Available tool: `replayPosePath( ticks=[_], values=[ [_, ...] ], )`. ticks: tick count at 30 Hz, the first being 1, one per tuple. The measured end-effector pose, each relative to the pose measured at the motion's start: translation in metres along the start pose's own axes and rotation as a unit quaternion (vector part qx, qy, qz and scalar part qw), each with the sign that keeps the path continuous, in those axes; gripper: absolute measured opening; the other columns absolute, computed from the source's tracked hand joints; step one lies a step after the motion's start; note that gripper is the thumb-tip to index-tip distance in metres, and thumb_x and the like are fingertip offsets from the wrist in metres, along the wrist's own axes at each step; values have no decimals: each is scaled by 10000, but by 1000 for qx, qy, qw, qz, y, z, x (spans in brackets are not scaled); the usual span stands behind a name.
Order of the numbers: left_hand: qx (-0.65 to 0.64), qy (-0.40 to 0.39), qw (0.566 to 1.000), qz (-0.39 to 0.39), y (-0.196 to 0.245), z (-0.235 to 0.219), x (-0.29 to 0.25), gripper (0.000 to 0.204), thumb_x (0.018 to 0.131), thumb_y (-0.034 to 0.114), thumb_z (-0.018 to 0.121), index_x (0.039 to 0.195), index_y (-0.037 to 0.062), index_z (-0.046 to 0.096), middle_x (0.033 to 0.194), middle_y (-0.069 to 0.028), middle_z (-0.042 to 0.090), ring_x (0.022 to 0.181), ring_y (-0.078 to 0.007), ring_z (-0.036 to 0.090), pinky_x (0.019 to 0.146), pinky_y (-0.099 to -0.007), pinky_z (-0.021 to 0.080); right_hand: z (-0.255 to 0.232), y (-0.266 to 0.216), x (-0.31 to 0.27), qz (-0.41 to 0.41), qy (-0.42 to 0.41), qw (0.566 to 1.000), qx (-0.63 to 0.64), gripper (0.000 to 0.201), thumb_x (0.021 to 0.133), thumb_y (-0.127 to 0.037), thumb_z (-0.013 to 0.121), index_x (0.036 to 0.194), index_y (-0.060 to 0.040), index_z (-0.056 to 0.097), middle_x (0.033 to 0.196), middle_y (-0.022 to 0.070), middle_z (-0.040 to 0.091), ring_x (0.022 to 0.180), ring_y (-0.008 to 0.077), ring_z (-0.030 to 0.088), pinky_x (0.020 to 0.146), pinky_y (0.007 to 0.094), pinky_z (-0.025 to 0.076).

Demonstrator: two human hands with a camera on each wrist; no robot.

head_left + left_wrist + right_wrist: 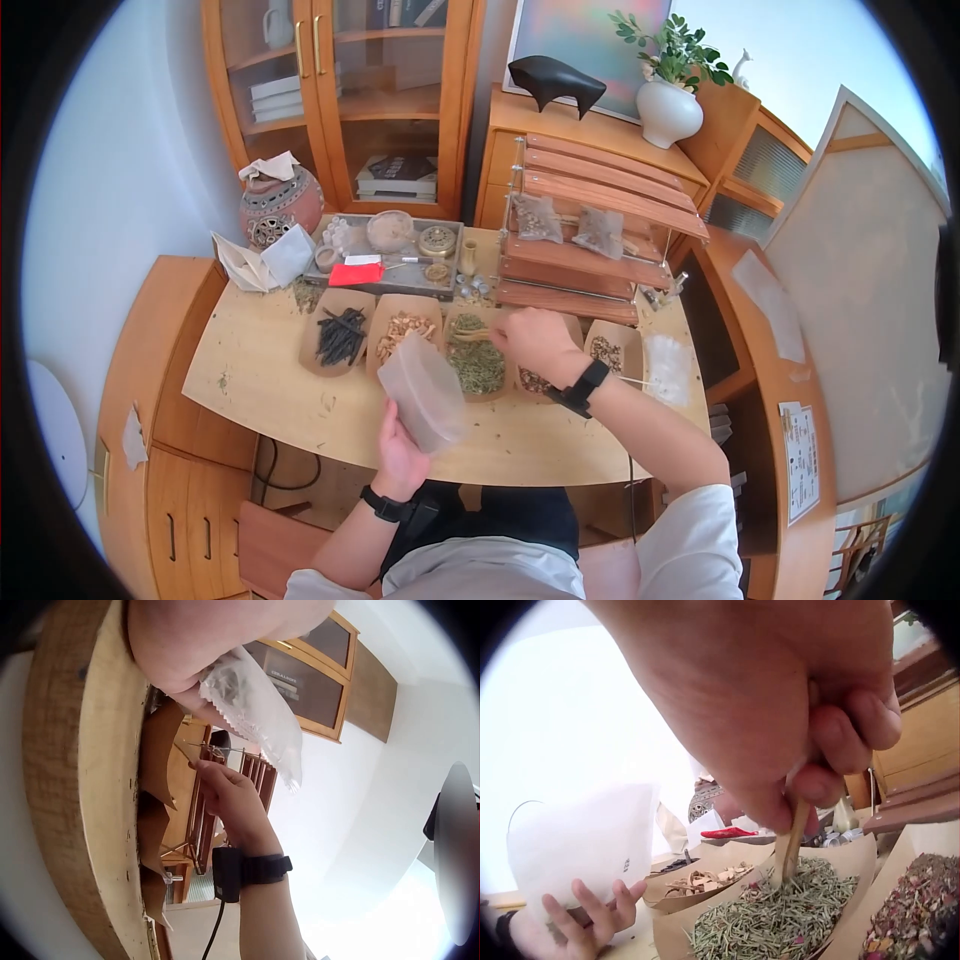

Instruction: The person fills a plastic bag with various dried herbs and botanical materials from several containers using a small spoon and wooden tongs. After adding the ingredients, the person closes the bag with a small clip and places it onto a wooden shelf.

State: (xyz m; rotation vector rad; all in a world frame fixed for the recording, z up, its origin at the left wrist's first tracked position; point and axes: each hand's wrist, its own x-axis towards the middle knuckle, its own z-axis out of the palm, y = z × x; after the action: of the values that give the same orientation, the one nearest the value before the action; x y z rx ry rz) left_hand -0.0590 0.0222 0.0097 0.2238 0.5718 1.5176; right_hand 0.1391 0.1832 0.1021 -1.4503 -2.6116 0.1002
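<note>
In my right hand I grip a wooden scoop, its lower end in the green dried herbs of a paper tray. My left hand holds a translucent bag upright at the table's front edge, left of the herb tray. In the right wrist view the left hand's fingers lie along the bag's lower part. The left wrist view shows some contents inside the bag, too unclear to name.
Trays of black sticks, wood chips and mixed petals stand beside the herbs. Behind are a grey tray with a red packet, and a wooden rack with filled bags. White bags lie at the right.
</note>
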Motion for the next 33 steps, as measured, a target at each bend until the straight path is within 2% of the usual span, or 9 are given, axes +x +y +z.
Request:
replayPosePath(
  ticks=[2,5,10,13,16,22,25,28,33],
  values=[
    [-6,7,1000,-1,-1,-1,0,504,1080,386,370,1497,105,390,1480,-74,493,1364,-262,468,1143,-462,365,-9,2,-6,8,-34,998,-54,209,884,-300,628,858,-152,773,840,150,723,809,343,701,715,449,569],
    [-3,1,1000,-3,-4,-11,5,503,1079,384,374,1498,105,389,1483,-74,489,1367,-260,465,1146,-458,364,-19,21,-12,0,-31,999,29,233,879,-321,626,912,-157,788,872,132,735,842,343,703,750,436,571],
    [-7,-2,1000,6,-7,-18,9,489,1079,366,376,1499,116,370,1487,-75,475,1377,-260,454,1150,-459,366,-42,46,-11,155,-130,976,82,307,863,-376,649,887,-105,790,860,158,730,838,353,702,753,435,563],
    [2,4,1000,12,-7,-17,9,501,1077,380,378,1500,110,374,1482,-75,486,1371,-261,463,1149,-457,366,-24,65,-8,146,-166,965,144,370,863,-367,625,895,-25,762,733,156,702,705,308,678,707,389,538],
    [9,6,1000,15,-6,-14,8,496,1077,378,378,1496,112,372,1481,-75,486,1369,-260,465,1146,-459,372,-12,63,-3,127,-184,964,144,397,868,-374,629,923,0,749,740,166,693,682,309,649,689,384,521],
    [19,13,1000,13,-4,-11,8,491,1079,381,375,1490,113,377,1478,-76,487,1363,-260,471,1142,-461,379,6,39,-4,53,-105,988,97,342,904,-356,611,917,-50,762,819,192,705,765,359,678,714,423,538],
    [14,10,1000,6,-3,-9,7,495,1080,381,373,1496,113,370,1480,-76,486,1365,-260,471,1143,-463,379,-9,9,-16,114,-109,984,86,326,909,-355,595,917,-85,777,944,149,730,865,364,691,793,453,557],
    [13,-2,1000,8,-4,-11,7,500,1080,380,373,1502,112,364,1483,-75,483,1369,-260,467,1144,-465,378,9,8,-21,71,-77,994,6,284,912,-327,593,892,-107,773,895,135,721,862,348,692,789,456,559],
    [22,0,1000,13,-4,-11,7,503,1079,382,377,1503,111,363,1484,-75,482,1373,-260,465,1148,-465,375,18,17,-27,42,-22,997,66,309,909,-319,603,854,-55,754,846,174,704,829,362,687,735,457,554]
  ],
)
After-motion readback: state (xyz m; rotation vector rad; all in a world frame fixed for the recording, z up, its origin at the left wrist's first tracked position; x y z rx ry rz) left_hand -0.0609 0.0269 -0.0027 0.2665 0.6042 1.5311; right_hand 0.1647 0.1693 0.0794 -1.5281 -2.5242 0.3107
